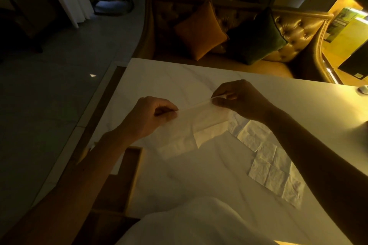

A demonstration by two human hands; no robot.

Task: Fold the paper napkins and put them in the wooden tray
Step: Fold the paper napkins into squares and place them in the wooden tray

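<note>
Dim amber light covers the white surface (179, 77). Left hand (151, 115) and right hand (245, 99) each keep a pinching grip on the top edge of a thin white paper napkin (199, 123) hanging over it. A shallow wooden tray (137, 167) sits lower left. Corners should align before creasing.

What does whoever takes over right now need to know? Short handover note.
Left hand: pinches the left end of the napkin at its top edge.
Right hand: pinches the right end of the same edge.
The napkin is stretched between the hands over the table, and its fold is not finished.
The spread napkins lie flat and unfolded on the table under the right forearm.
The wooden tray sits at the near left, partly under the left forearm. I cannot tell what is in it.
Left: finish this fold, put the napkin in the tray, then fold the spread ones.
</note>
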